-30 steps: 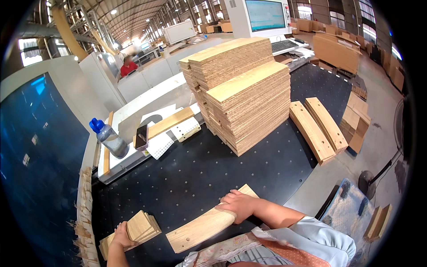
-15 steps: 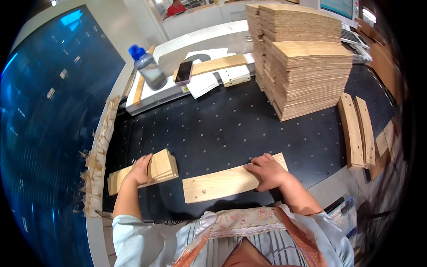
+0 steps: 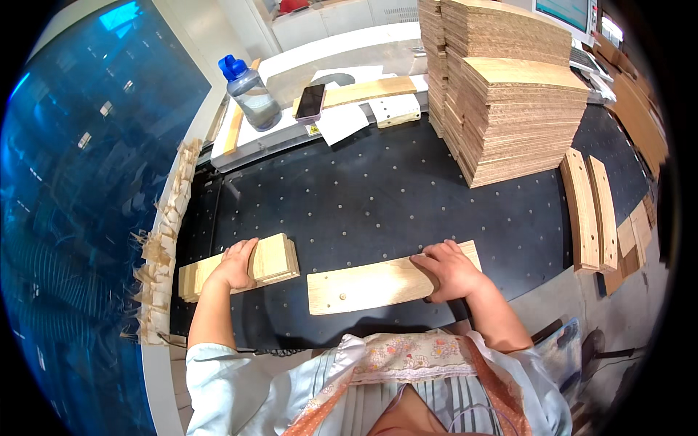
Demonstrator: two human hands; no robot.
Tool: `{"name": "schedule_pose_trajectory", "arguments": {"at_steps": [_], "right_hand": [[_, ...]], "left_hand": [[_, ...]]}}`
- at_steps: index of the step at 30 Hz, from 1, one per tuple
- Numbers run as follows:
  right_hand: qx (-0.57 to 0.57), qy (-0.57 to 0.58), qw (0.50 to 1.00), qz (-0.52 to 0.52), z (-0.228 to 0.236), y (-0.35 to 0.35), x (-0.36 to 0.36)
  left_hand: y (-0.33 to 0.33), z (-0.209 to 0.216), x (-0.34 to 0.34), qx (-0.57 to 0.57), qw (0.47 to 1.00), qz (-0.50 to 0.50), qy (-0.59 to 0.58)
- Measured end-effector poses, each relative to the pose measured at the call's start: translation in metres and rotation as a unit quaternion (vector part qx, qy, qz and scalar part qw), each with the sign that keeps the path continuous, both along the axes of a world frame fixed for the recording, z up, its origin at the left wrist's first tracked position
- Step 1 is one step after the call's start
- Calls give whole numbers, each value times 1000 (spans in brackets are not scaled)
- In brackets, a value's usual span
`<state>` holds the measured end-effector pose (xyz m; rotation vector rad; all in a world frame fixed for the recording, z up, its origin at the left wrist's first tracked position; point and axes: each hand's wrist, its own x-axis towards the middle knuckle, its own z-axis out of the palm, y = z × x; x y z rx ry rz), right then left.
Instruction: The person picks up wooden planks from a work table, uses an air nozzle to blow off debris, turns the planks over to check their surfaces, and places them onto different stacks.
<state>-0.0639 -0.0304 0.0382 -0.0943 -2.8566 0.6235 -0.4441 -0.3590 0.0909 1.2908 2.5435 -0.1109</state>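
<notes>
My left hand [image 3: 234, 264] is wrapped over the middle of a small stack of pale wooden slats [image 3: 273, 259], fingers across the far edge. The stack lies at the left of the black table, its right ends nearly lined up. To the right, my right hand [image 3: 449, 272] is closed around the right part of a flat wooden board [image 3: 371, 283], thumb along its near side. This board lies slightly slanted, with small holes at its left end. Part of it is hidden under my fingers.
A tall stack of wooden boards [image 3: 509, 120] stands at the far right of the black table [image 3: 327, 196]. Two curved slats [image 3: 582, 211] lie beside it. Behind are a water bottle [image 3: 253, 102], a phone [image 3: 311, 102] and papers [image 3: 343, 127]. Bristly strips [image 3: 166, 240] line the left edge.
The slats under my left hand look more evenly lined up than before. My right hand stays on the board. The whole view has shifted slightly.
</notes>
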Motion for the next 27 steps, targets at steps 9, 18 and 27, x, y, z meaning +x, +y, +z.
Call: {"name": "schedule_pose_trajectory", "arguments": {"at_steps": [9, 18, 27], "right_hand": [[30, -100, 994, 13, -3, 1, -1], [41, 10, 990, -132, 42, 33, 26], [-86, 302, 779, -543, -69, 129, 87]], "left_hand": [[-19, -43, -11, 234, 970, 55, -31], [128, 12, 69, 508, 856, 28, -89], [392, 117, 173, 449, 849, -231, -154]]}}
